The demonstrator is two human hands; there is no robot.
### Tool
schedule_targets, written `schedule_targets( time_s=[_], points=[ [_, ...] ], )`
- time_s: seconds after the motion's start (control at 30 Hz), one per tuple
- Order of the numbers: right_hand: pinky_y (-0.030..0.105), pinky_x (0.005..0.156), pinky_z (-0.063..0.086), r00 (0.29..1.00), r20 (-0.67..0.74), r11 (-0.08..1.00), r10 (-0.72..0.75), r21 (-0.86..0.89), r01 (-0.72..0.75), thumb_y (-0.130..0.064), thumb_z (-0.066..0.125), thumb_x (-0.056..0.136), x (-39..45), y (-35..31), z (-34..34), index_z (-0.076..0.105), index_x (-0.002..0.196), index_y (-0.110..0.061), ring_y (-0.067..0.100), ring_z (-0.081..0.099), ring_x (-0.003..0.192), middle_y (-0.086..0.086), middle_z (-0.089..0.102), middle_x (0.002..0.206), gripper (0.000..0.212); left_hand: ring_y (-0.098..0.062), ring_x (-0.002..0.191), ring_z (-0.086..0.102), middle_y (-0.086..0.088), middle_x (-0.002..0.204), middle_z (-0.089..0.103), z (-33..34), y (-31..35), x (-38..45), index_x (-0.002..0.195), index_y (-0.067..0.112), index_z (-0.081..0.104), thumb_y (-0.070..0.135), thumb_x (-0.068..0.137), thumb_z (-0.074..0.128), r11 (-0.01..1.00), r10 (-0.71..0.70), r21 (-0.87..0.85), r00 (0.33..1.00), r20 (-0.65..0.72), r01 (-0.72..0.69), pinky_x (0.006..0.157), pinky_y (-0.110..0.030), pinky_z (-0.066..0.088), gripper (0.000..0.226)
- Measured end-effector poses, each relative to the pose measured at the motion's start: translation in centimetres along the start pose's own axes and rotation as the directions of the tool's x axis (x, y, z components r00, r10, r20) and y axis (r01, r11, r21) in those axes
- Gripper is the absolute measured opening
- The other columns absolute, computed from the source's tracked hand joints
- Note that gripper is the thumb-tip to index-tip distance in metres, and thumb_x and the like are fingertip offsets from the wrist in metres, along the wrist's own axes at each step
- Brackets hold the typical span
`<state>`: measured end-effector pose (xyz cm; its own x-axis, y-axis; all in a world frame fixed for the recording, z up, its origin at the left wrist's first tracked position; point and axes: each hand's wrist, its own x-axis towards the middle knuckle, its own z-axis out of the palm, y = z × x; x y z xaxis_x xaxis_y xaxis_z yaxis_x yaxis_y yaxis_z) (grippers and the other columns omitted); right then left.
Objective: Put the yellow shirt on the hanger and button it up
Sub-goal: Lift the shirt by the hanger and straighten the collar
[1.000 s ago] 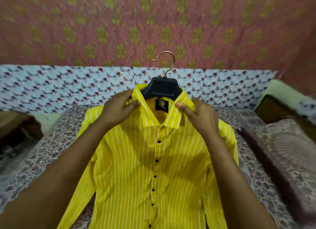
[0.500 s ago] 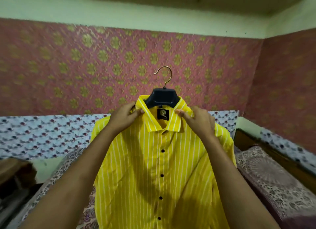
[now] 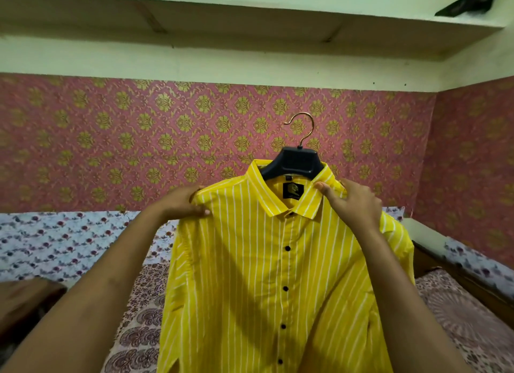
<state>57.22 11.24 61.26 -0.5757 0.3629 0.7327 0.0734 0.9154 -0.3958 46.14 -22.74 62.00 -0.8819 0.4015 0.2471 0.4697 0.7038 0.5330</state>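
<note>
Fingers of the left hand (image 3: 183,202) pinch the shoulder of the yellow shirt (image 3: 267,275), with the thumb on the front of the cloth and the other fingers tucked behind it. The shirt has thin white stripes. It is held up in the air in front of the pink wall (image 3: 139,138), above the bed (image 3: 139,331) with its flowery cover. The shirt hangs on a dark hanger (image 3: 294,164), and the dark top of the hanger pokes out of the collar (image 3: 267,197). A curved metal hook (image 3: 303,129) sticks up from it and hangs on nothing. A row of small black buttons (image 3: 288,248) runs down the middle of the shirt, and the front looks closed all the way down. On the other side, the right hand (image 3: 353,202) pinches the collar and shoulder, with the thumb on the collar and the fingers curled over the cloth.
</note>
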Motion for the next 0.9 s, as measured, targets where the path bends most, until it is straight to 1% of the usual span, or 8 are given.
schedule_targets(
  time_s=[0.17, 0.3, 0.43, 0.53, 0.6, 0.67, 0.77, 0.9],
  points=[
    [0.043, 0.072, 0.044, 0.999, 0.000, 0.997, -0.045, -0.064, 0.045, -0.084, 0.035, 0.069, 1.2, 1.5, 0.4, 0.062, 0.092, -0.014, 0.040, 0.061, 0.095, 0.020, 0.067, 0.093, 0.079, -0.020, 0.072, 0.054, -0.008, 0.082, 0.061, -0.6, 0.1, 0.4, 0.098, 0.000, 0.063, 0.015, 0.074, 0.076, 0.978, -0.069, 0.206, 0.977, 0.204, 0.026, 0.065, -0.029, 0.044, 0.031],
    [0.044, 0.073, 0.044, 0.997, 0.003, 0.996, -0.083, -0.039, 0.083, -0.085, 0.034, 0.066, 1.8, 2.7, 0.2, 0.063, 0.095, -0.016, 0.040, 0.060, 0.098, 0.019, 0.068, 0.094, 0.081, -0.015, 0.083, 0.059, -0.004, 0.098, 0.068, -2.2, -0.2, 0.2, 0.104, 0.009, 0.067, 0.014, 0.080, 0.070, 0.985, -0.136, 0.149, 0.936, 0.326, 0.092, 0.068, -0.022, 0.048, 0.025],
    [0.038, 0.062, 0.035, 0.993, -0.026, 0.994, -0.113, 0.007, 0.113, -0.082, 0.032, 0.066, 2.3, 3.2, 0.5, 0.058, 0.076, -0.014, 0.040, 0.061, 0.087, 0.016, 0.066, 0.077, 0.074, -0.017, 0.087, 0.061, -0.007, 0.095, 0.069, -3.3, -1.2, 0.4, 0.098, 0.002, 0.069, 0.007, 0.083, 0.065, 0.990, -0.094, -0.089, 0.982, 0.165, 0.110, 0.083, -0.027, 0.049, 0.016],
    [0.039, 0.060, 0.039, 0.985, -0.062, 0.987, -0.163, -0.020, 0.162, -0.082, 0.032, 0.067, 2.7, 2.7, 1.1, 0.063, 0.085, -0.014, 0.040, 0.062, 0.084, 0.019, 0.066, 0.074, 0.077, -0.020, 0.080, 0.060, -0.009, 0.089, 0.069, -2.8, -2.5, 2.1, 0.083, 0.010, 0.068, 0.000, 0.083, 0.063, 0.973, -0.137, 0.179, 0.989, -0.047, 0.144, 0.074, -0.029, 0.048, 0.012],
    [0.041, 0.063, 0.044, 0.981, -0.073, 0.984, -0.178, -0.019, 0.178, -0.083, 0.030, 0.066, 2.8, 3.0, 1.4, 0.066, 0.097, -0.015, 0.041, 0.063, 0.087, 0.020, 0.068, 0.079, 0.083, -0.021, 0.078, 0.061, -0.006, 0.091, 0.071, -2.6, -3.1, 2.5, 0.076, 0.020, 0.068, 0.002, 0.083, 0.061, 0.891, -0.165, 0.385, 0.962, -0.217, 0.240, 0.070, -0.031, 0.049, 0.021],
    [0.042, 0.065, 0.046, 0.982, -0.074, 0.985, -0.172, 0.001, 0.172, -0.083, 0.028, 0.066, 2.8, 3.6, 1.8, 0.066, 0.099, -0.015, 0.040, 0.063, 0.088, 0.019, 0.068, 0.080, 0.085, -0.020, 0.076, 0.061, -0.003, 0.091, 0.071, -2.3, -3.4, 2.6, 0.079, 0.019, 0.070, 0.004, 0.084, 0.061, 0.881, -0.171, 0.389, 0.948, -0.268, 0.269, 0.065, -0.028, 0.049, 0.019],
    [0.038, 0.062, 0.041, 0.980, -0.061, 0.982, -0.188, -0.001, 0.188, -0.084, 0.025, 0.065, 2.8, 3.7, 2.5, 0.064, 0.087, -0.012, 0.039, 0.063, 0.082, 0.015, 0.066, 0.072, 0.085, -0.021, 0.080, 0.059, -0.009, 0.095, 0.069, -0.7, -2.2, 2.7, 0.100, 0.010, 0.070, 0.016, 0.088, 0.060, 0.956, -0.086, 0.240, 0.940, -0.330, 0.171, 0.073, -0.028, 0.045, 0.016],
    [0.039, 0.060, 0.040, 0.977, -0.036, 0.978, -0.210, -0.018, 0.209, -0.084, 0.027, 0.067, 2.8, 2.9, 3.8, 0.062, 0.081, -0.014, 0.040, 0.062, 0.083, 0.017, 0.066, 0.075, 0.080, -0.021, 0.100, 0.060, -0.004, 0.108, 0.066, 1.9, 2.2, 2.9, 0.113, 0.014, 0.064, 0.041, 0.089, 0.056, 0.969, 0.119, -0.170, 0.944, -0.309, -0.178, 0.080, -0.029, 0.043, 0.037]
  ],
)
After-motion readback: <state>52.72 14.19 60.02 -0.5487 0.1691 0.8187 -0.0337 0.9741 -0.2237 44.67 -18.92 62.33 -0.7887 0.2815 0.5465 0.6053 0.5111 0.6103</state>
